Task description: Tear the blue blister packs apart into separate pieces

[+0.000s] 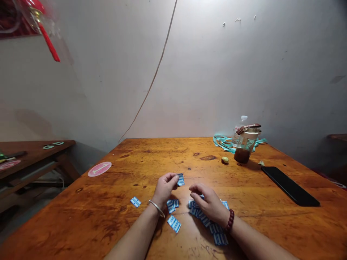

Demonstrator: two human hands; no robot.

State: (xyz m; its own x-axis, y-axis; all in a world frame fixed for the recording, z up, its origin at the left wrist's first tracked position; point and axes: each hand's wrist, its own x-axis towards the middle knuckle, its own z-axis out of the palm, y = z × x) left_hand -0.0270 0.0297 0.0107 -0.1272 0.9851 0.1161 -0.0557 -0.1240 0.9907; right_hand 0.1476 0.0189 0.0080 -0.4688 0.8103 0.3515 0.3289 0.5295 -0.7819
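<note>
Between the thumb and fingers of my left hand is a small blue-and-white card, held just above the wooden table. My right hand hovers over a spread of similar blue-and-white cards, its fingers curved and apart, with nothing visible in them. Part of that spread is hidden beneath the hand. A few more cards lie under and beside my left hand. One card piece rests nearer the front, and another is off to the left.
A tumbler of dark liquid, a clear bottle and turquoise straps stand or lie at the back right. Nearby are a small yellowish object and a black phone. A pink round sticker is at the left.
</note>
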